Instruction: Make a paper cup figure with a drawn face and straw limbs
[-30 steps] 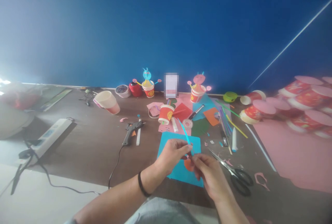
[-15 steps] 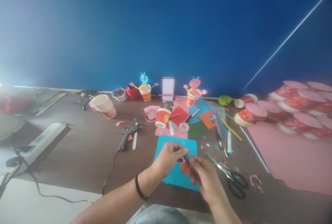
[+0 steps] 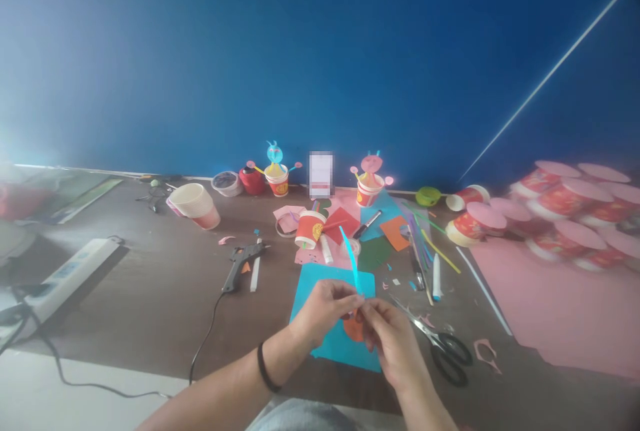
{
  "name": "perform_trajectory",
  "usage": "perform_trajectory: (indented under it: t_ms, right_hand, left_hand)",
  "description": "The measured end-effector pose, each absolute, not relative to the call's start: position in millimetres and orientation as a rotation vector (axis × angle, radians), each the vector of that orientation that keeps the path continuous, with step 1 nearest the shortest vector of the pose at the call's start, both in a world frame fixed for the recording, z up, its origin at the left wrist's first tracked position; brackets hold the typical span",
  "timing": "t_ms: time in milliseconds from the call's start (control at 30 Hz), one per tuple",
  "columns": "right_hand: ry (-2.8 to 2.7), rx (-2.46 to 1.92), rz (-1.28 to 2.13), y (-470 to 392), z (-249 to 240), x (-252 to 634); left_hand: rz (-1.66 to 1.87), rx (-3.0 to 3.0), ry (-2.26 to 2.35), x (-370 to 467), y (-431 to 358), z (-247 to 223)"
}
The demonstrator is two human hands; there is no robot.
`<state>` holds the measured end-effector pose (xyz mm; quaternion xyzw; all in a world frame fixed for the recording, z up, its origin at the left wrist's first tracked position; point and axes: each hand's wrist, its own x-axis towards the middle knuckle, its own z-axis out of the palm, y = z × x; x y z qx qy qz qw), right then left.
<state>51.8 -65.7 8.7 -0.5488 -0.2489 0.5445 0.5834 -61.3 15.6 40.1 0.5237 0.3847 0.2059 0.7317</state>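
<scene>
A thin bright blue strip (image 3: 351, 256) stands up from between my fingertips, leaning a little to the left. My left hand (image 3: 327, 308) pinches its lower end, and the fingertips of my right hand (image 3: 390, 334) close together right beside it; what the right fingers grip is too small to make out. Both hands are over a blue paper sheet (image 3: 330, 344). An orange paper piece (image 3: 353, 330) shows beneath and between the hands, partly covered by them.
Black-handled scissors (image 3: 450, 351) lie right of my right hand. A glue gun (image 3: 240, 264) with its cord lies to the left. Decorated cups (image 3: 367, 198), a tipped cup (image 3: 309, 230), a marker (image 3: 437, 278) and paper scraps are behind. Pink-topped cups (image 3: 570, 201) stand at the right.
The blue strip now rises clearly above my fingers, where it was faint and low before. My hands stay close together. The whole view has shifted slightly.
</scene>
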Motion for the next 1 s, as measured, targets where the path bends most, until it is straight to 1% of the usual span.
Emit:
perform_trajectory:
  t_ms: [267, 367, 533, 700, 1000]
  right_hand:
    - [-0.598, -1.312, 1.194, -64.1, 2.5, 50.0]
    - [-0.679, -1.361, 1.166, -64.7, 2.5, 53.7]
    - [-0.675, -1.473, 0.986, -61.2, 6.5, 61.9]
    - [-0.740, -1.436, 1.034, -54.9, 12.2, 62.8]
    - [-0.772, -1.405, 1.057, -53.5, 14.0, 58.4]
  left_hand:
    - [0.535, 1.101, 0.926, -58.4, 15.7, 34.7]
    - [0.584, 1.237, 0.957, -59.3, 16.9, 32.1]
    - [0.611, 1.474, 0.996, -61.1, 17.5, 31.5]
    - [0.526, 1.561, 0.967, -63.3, 14.9, 32.9]
    - [0.509, 1.639, 1.004, -67.5, 15.7, 30.0]
